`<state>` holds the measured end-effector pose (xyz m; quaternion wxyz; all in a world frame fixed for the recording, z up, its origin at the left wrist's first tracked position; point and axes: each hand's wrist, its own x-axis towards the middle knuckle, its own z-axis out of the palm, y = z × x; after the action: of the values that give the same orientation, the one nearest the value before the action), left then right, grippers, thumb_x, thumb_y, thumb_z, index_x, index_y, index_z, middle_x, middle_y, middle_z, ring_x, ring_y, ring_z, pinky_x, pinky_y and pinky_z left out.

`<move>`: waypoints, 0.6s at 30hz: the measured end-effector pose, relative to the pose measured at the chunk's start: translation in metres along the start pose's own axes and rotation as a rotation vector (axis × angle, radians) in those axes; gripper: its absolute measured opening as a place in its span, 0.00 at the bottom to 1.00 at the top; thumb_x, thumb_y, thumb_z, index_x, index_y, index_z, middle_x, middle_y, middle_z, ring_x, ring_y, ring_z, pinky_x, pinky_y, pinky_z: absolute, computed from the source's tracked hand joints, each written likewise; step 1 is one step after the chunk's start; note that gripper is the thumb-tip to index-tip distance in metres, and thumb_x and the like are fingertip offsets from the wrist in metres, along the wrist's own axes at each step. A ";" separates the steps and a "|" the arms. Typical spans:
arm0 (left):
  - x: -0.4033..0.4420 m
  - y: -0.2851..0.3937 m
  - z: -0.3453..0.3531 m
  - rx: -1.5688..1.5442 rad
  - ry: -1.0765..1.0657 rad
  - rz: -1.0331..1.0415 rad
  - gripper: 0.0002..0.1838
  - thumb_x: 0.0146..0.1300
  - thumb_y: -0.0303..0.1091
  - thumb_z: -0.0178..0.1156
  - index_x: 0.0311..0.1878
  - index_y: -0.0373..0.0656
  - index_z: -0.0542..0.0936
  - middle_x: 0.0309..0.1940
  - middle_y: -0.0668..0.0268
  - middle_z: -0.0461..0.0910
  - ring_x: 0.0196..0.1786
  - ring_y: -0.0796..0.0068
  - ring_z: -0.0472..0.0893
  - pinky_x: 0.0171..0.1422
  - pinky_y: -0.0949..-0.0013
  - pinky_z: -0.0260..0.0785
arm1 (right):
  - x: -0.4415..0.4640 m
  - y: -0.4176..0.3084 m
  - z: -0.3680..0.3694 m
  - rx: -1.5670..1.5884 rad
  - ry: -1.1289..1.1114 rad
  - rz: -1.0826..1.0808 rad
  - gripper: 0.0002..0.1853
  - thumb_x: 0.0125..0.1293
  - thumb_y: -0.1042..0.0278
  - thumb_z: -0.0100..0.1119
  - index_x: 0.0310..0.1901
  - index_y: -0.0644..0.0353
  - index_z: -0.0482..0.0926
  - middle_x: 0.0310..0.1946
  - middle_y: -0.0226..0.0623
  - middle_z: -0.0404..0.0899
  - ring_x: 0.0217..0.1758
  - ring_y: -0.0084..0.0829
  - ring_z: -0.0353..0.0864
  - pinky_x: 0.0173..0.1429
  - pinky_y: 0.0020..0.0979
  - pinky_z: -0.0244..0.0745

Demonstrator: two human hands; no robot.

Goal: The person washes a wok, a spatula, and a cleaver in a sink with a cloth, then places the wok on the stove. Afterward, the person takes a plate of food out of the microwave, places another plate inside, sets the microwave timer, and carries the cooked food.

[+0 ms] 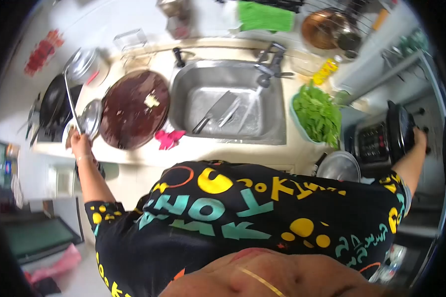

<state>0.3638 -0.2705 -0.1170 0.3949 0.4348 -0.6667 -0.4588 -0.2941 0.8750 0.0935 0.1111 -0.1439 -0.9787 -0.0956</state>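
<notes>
Left hand closed round the lower end of a long thin metal utensil, beside the stove end of the counter; fingers wrapped, no gap seen; shaft slants up and away, far end curved, near a clear-lidded pot. Right hand at the outer edge of the raised black lid of a cooker, far right; fingers look part curled, fingertips hidden, so cannot tell how firmly it holds, if at all.

Handling, judged: utensil likely light, stiff, slick if wet; best held along the shaft, though the long end probably swings wide; lid likely rigid, moderately heavy, hinge-bound; rim the sensible hold; cooker body probably heavy and steady.

Edges and room: metal bowl just beside the left hand, round brown board beyond it, narrow counter strip between board and sink; dark wok on the utensil's outer side, so sideways room looks tight; knife lies in the sink; basin of greens between sink and cooker; cooker near a metal-framed glass panel, little room outward; steel bowl near its front.
</notes>
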 end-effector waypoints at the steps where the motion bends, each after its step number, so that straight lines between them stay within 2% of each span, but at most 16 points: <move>1: -0.025 0.031 0.011 -0.007 0.126 -0.020 0.05 0.52 0.22 0.56 0.31 0.44 0.71 0.18 0.74 0.69 0.15 0.84 0.66 0.18 0.80 0.58 | 0.029 0.020 0.024 0.084 0.024 0.037 0.31 0.58 0.43 0.48 0.48 0.68 0.75 0.51 0.58 0.73 0.60 0.45 0.71 0.62 0.40 0.63; 3: -0.020 0.025 -0.007 -0.062 0.166 -0.079 0.05 0.52 0.23 0.58 0.31 0.44 0.73 0.17 0.73 0.70 0.15 0.83 0.68 0.19 0.80 0.61 | 0.022 0.002 0.009 -0.089 -0.055 0.072 0.32 0.59 0.42 0.50 0.51 0.67 0.74 0.54 0.55 0.72 0.61 0.45 0.70 0.63 0.39 0.62; 5: -0.024 0.028 -0.017 -0.038 0.275 -0.096 0.05 0.53 0.25 0.59 0.26 0.44 0.72 0.15 0.71 0.70 0.14 0.81 0.67 0.17 0.78 0.60 | 0.080 0.040 0.038 -0.415 -0.131 -0.153 0.37 0.58 0.38 0.51 0.60 0.61 0.68 0.55 0.53 0.72 0.61 0.46 0.70 0.64 0.43 0.62; 8: -0.020 0.021 -0.044 -0.101 0.378 -0.164 0.08 0.52 0.24 0.60 0.25 0.43 0.70 0.15 0.69 0.70 0.15 0.78 0.68 0.20 0.76 0.61 | 0.022 -0.039 0.006 -0.368 -0.095 -0.155 0.37 0.58 0.38 0.51 0.61 0.60 0.68 0.55 0.52 0.72 0.61 0.46 0.70 0.64 0.44 0.61; 11: -0.023 0.031 -0.057 -0.112 0.461 -0.187 0.07 0.51 0.22 0.58 0.25 0.42 0.70 0.15 0.68 0.70 0.15 0.77 0.68 0.21 0.75 0.61 | 0.003 -0.048 0.000 -0.311 -0.056 -0.088 0.38 0.58 0.37 0.51 0.61 0.59 0.68 0.56 0.51 0.72 0.62 0.46 0.69 0.65 0.44 0.61; 12: -0.018 0.027 -0.062 -0.111 0.484 -0.168 0.04 0.50 0.24 0.55 0.22 0.39 0.72 0.15 0.65 0.71 0.16 0.74 0.69 0.20 0.71 0.59 | -0.005 -0.048 0.000 -0.291 -0.047 -0.062 0.38 0.57 0.37 0.51 0.61 0.59 0.68 0.56 0.51 0.72 0.62 0.46 0.69 0.65 0.44 0.61; 16: -0.003 0.018 -0.084 -0.077 0.398 -0.260 0.06 0.51 0.24 0.55 0.20 0.37 0.71 0.12 0.63 0.69 0.12 0.72 0.68 0.15 0.70 0.56 | -0.041 -0.046 -0.007 -0.205 -0.005 0.053 0.38 0.57 0.36 0.51 0.62 0.57 0.67 0.57 0.50 0.71 0.62 0.45 0.69 0.65 0.44 0.60; 18: 0.012 0.013 -0.088 -0.233 0.405 -0.244 0.06 0.54 0.25 0.55 0.22 0.37 0.72 0.15 0.63 0.71 0.13 0.73 0.69 0.15 0.72 0.58 | -0.051 -0.054 -0.014 -0.157 0.022 0.103 0.38 0.57 0.36 0.50 0.62 0.57 0.67 0.57 0.50 0.71 0.62 0.45 0.69 0.65 0.44 0.60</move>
<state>0.4390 -0.3034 -0.0794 0.5094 0.5466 -0.4594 -0.4804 -0.2603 0.8076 0.0864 0.1152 -0.2011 -0.9582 -0.1676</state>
